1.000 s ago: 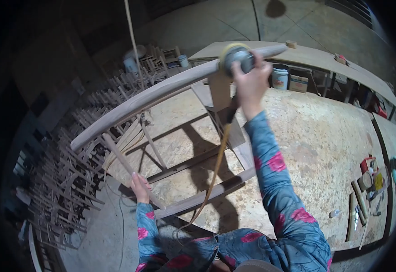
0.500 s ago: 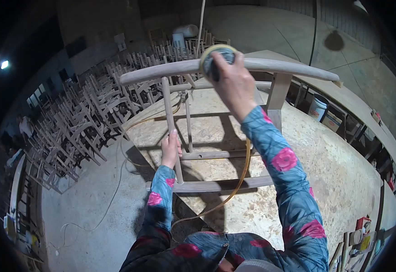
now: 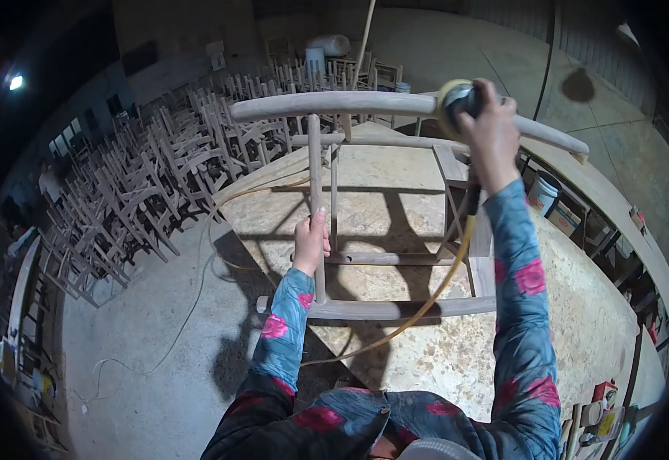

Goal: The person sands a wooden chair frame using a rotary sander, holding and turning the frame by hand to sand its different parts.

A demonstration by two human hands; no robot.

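At far left, a person stands beside rows of stacked chairs that crowd a dim workshop, near a stretch of bare concrete floor. Toward the centre, a worker's left hand closes around a slim bar of a wooden frame, the thumb pointing up along it. The frame stands on a stained desk, at its left end, with a curved rail across the top and a near rail along the worker's side. A yellow hose sweeps over the near rail and rises toward a round sander, its pad set at the curved rail, slightly right of the middle. The right hand grips the sander from behind, below it a blue sleeve with pink flowers. Farther right, a bucket and a carton sit below the edge of a second desk, while at lower right a red box rests among small items too crowded to tell apart.
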